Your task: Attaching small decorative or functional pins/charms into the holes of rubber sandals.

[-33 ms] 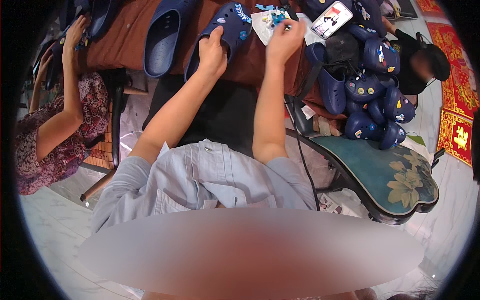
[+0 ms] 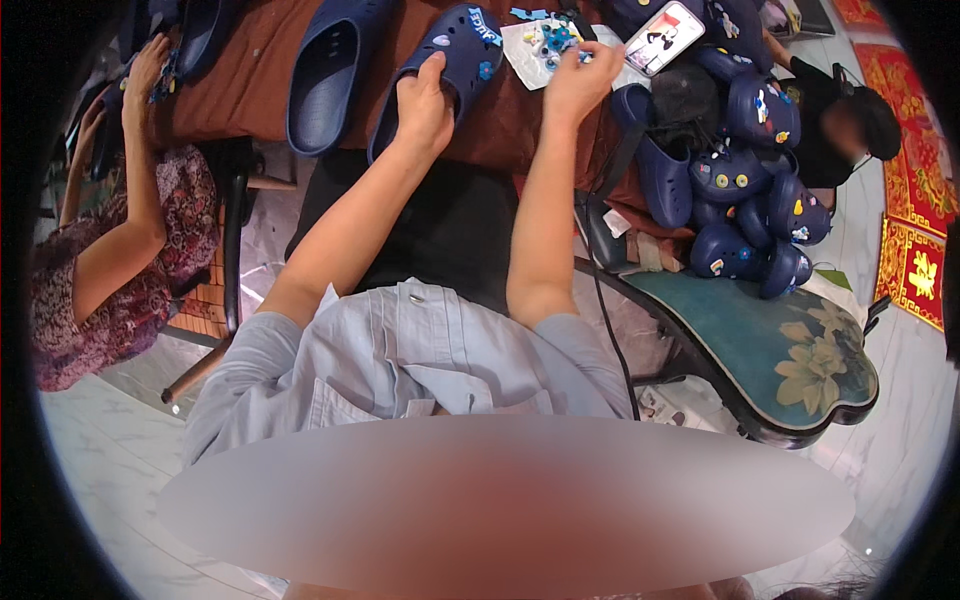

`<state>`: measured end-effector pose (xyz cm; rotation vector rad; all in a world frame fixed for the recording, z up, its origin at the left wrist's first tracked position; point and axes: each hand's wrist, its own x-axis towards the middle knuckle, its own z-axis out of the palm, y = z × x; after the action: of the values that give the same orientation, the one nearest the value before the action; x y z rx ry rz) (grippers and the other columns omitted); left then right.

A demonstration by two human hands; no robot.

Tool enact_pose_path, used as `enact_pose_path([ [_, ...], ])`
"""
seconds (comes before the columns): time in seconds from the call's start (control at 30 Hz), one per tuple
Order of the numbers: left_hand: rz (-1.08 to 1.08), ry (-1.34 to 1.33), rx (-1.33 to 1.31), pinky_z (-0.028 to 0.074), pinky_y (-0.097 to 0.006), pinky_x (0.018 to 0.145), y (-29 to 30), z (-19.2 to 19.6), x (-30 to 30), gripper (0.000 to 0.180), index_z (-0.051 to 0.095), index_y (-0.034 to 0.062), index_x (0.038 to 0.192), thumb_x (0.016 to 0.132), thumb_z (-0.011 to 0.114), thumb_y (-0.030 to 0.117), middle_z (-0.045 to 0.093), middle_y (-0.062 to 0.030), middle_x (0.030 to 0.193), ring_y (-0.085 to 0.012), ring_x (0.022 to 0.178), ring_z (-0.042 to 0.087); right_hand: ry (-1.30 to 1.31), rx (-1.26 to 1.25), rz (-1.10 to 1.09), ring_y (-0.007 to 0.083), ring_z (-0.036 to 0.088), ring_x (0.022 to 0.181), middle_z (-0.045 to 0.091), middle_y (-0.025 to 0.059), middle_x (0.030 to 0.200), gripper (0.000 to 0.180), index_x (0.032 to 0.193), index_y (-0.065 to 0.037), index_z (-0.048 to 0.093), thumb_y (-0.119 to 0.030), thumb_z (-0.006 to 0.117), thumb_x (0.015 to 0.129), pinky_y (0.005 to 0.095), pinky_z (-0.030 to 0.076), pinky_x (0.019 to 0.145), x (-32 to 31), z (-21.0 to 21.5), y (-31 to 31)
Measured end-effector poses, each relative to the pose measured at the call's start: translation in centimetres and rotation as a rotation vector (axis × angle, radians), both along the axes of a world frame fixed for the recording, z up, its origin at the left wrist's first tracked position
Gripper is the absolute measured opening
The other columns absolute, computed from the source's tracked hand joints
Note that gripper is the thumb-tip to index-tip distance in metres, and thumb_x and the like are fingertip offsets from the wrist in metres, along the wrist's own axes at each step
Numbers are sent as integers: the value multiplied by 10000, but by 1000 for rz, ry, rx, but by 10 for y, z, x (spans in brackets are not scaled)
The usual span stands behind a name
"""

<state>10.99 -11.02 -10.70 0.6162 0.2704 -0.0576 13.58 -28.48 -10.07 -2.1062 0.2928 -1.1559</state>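
Observation:
My left hand (image 2: 426, 108) grips a navy clog (image 2: 462, 60), the thumb on top near the opening and the other fingers out of sight. That clog carries a light-blue lettered charm, a white one and a blue flower charm. To its left lies a plain navy clog (image 2: 330, 75). My right hand (image 2: 580, 82) is held over a white sheet (image 2: 522, 65) with a pile of small blue, white and yellow charms (image 2: 550, 40). Its fingers are pinched together at the edge of the pile; what is between them is too small to make out.
Right of my hand lie a lit phone (image 2: 664, 38) and a heap of decorated navy clogs (image 2: 735, 175). A teal flowered chair seat (image 2: 740, 330) stands at lower right, a black cable (image 2: 605, 320) beside it. At left, another person's hands (image 2: 148, 75) handle clogs.
My right hand has shifted slightly right and its fingers show more clearly over the charms. My left hand and the clog have stayed in place.

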Motion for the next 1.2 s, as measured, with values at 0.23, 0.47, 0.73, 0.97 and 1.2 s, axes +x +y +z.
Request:
enact_pose_path([
  [0.23,-18,-49,51,428,-379,975,3,-13,5,367,481,-140,1124,908,535,152,547,-193,1173,-272,1086,559,343,264,-73,469,359,1258,361,388,1301,121,837,-9,605,-76,618,738,449,358,1008,27,-24,-66],
  [0.47,-8,-4,27,483,-304,845,2,-4,3,247,541,-64,1026,891,565,141,604,-106,1036,-193,932,609,381,71,-161,465,560,977,457,371,1172,102,794,-40,642,-123,607,746,461,441,907,45,-35,-82],
  [0.73,-37,-5,25,477,-315,886,2,5,1,295,512,-84,1080,888,563,135,591,-132,1087,-217,991,600,447,86,-87,397,605,897,593,259,1017,115,817,-53,646,-140,620,747,452,466,827,40,-25,-73],
  [0.97,-21,0,13,472,-318,897,1,3,1,322,499,-95,1101,895,562,144,585,-134,1102,-217,996,597,396,-10,-157,393,611,865,621,200,913,97,809,-56,649,-116,611,742,457,477,766,30,-18,-68],
  [1.2,1,-7,33,460,-353,934,1,0,2,327,506,-113,1093,899,548,147,578,-165,1121,-245,1021,591,418,-53,-135,400,599,874,606,204,953,95,806,-43,641,-87,587,743,460,473,771,26,-9,-53],
])
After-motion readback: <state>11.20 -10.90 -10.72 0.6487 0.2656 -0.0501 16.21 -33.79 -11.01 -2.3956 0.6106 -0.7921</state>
